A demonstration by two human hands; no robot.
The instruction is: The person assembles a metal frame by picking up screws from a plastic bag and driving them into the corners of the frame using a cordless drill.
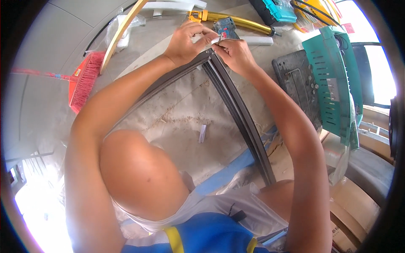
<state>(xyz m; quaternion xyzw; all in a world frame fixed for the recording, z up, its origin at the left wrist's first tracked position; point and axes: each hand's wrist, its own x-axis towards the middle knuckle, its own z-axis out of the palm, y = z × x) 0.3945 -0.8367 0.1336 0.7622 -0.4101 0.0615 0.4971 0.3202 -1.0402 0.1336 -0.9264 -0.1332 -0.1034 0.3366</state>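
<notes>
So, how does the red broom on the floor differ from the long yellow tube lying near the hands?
The red broom has a wide head of red bristles; the long yellow tube is smooth, shiny and slim, with no bristles. The broom lies far out on the person's left, away from the left hand; the tube lies just beyond both hands, close to the right hand. Both rest on the floor, and neither hand touches them.

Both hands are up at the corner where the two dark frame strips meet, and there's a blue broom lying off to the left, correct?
Not quite: the broom is red, not blue, as the head view shows. The rest stands: the left hand and right hand are together at the corner of the dark frame strips, and the broom lies to the left.
</notes>
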